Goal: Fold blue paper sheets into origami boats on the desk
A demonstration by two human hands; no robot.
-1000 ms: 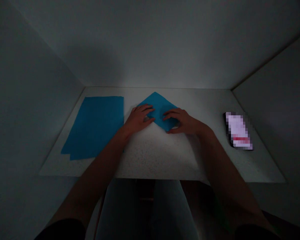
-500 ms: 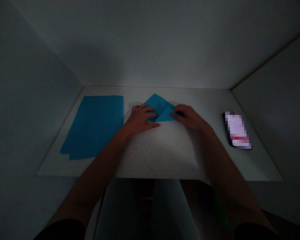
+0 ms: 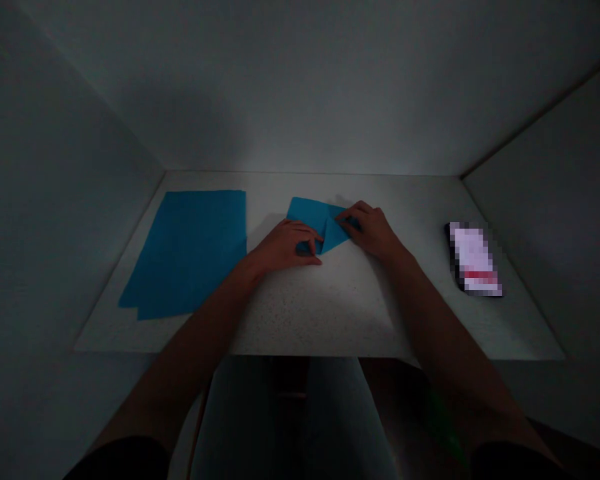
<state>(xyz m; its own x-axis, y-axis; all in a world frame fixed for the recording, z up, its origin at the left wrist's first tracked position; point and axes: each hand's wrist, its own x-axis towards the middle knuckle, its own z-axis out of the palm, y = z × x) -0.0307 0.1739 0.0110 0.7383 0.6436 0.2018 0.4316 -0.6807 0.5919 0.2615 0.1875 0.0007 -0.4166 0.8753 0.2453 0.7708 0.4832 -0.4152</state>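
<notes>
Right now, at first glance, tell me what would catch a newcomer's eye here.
Probably the bright, pixelated phone-like device first, lying on the right side of the pale table. Next come the large overlapping blue sheets on the left, then the smaller folded blue paper in the middle, with the left hand and right hand touching it.

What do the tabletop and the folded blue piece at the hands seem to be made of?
Tabletop: perhaps laminate or stone, fairly matte, by its pale, dark-speckled surface; dim light leaves this open. Folded blue piece: probably matte paper, being thin, with straight edges and a sharp-cornered flap.
</notes>
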